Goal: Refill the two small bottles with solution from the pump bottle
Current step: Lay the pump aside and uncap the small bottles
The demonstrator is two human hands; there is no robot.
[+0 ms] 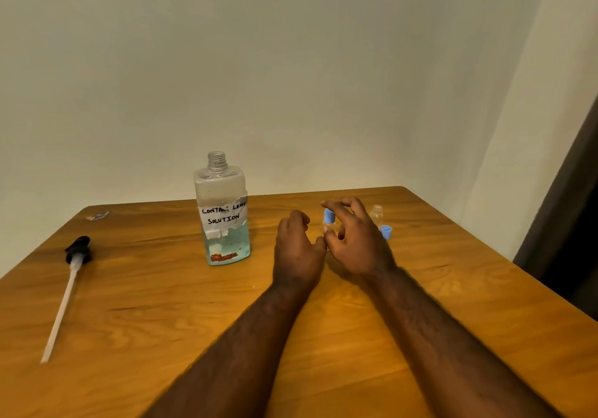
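The large clear pump bottle (223,213) stands uncapped at mid table, about a third full of bluish liquid, with a handwritten "contact lens solution" label. Its black pump head with the long white tube (69,288) lies on the table at the left. One small clear bottle with a blue cap (328,220) stands upright between my hands. My left hand (297,249) rests just left of it with fingers curled in. My right hand (352,239) hovers beside and over it with fingers spread, not clearly gripping. A second small bottle (377,213) stands uncapped behind my right hand, its blue cap (386,232) beside it.
The wooden table (161,320) sits in a corner of pale walls. A small scrap or wrapper (97,215) lies near the far left edge. A dark curtain or door (569,223) hangs past the table's right edge.
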